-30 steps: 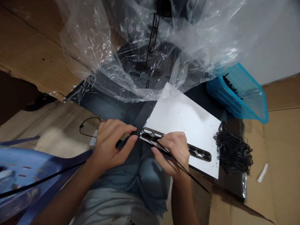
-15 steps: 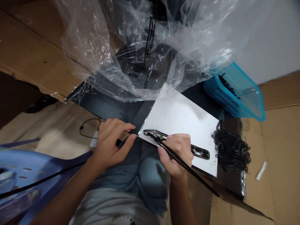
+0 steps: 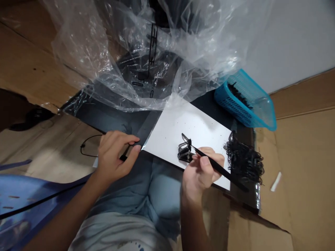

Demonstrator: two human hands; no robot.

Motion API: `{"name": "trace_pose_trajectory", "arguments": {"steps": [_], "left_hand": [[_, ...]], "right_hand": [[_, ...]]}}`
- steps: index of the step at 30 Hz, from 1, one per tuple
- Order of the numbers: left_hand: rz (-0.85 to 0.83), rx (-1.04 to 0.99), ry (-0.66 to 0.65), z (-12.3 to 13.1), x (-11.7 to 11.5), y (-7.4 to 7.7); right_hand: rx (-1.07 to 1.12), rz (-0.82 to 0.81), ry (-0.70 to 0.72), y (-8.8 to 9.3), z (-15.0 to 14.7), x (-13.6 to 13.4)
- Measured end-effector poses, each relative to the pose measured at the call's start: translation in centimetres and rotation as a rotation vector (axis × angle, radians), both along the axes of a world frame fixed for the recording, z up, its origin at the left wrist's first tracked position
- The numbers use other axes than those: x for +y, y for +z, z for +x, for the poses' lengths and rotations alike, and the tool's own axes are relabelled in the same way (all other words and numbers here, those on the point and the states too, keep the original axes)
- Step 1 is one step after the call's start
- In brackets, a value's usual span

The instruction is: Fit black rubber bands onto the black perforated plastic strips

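Black slotted frame (image 3: 185, 148) is seen in the head view just right of and below the middle of the picture, bent upward over the lower part of a white sheet (image 3: 167, 127). Its lower end is partly covered by the fingers of the right hand (image 3: 200, 170), which is closed around black tweezers (image 3: 222, 169); the tips are pointed at the frame's raised part, though whether contact is made cannot be told. The left hand (image 3: 111, 157), left of the middle, is held partly open beside the sheet's left corner, with thumb and forefinger set slightly apart. The sheet is dotted with small dark specks and is laid on a dark tabletop (image 3: 112, 116). At the sheet's right edge a tangled heap of black loops (image 3: 244, 160) is piled. Above it, in the upper right, a blue basket (image 3: 265, 108) is tilted, with dark pieces (image 3: 238, 94) held inside. The top of the picture is filled by crumpled clear plastic (image 3: 86, 45), through which thin black parts are glimpsed. At the lower left, part of a blue chair (image 3: 21, 193) is shown.
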State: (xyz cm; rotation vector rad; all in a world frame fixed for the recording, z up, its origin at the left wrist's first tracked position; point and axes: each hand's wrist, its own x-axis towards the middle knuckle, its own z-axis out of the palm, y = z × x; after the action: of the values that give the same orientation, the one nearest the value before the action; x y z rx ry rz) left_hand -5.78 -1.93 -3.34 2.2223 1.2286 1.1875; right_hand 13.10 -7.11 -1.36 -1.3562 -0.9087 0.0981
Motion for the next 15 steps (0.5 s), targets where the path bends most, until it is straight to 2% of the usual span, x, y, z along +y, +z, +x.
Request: {"name": "trace_pose_trajectory", "arguments": {"steps": [4, 7, 10, 15], "left_hand": [[0.038, 0.054, 0.021, 0.3, -0.7, 0.8], [0.043, 0.028, -0.070, 1.3, -1.0, 2.1], [-0.152, -0.031, -0.237, 2.7, -0.6, 3.6], [-0.489, -0.167, -0.336, 4.0, 0.7, 5.1]], "right_hand": [[0.038, 0.040, 0.000, 0.0, -0.1, 0.1], [-0.011, 0.037, -0.001, 0.1, -0.2, 0.1], [-0.092, 0.077, 0.043, 0.1, -0.3, 0.0], [-0.310, 0.089, 0.182, -0.1, -0.3, -0.4]]}}
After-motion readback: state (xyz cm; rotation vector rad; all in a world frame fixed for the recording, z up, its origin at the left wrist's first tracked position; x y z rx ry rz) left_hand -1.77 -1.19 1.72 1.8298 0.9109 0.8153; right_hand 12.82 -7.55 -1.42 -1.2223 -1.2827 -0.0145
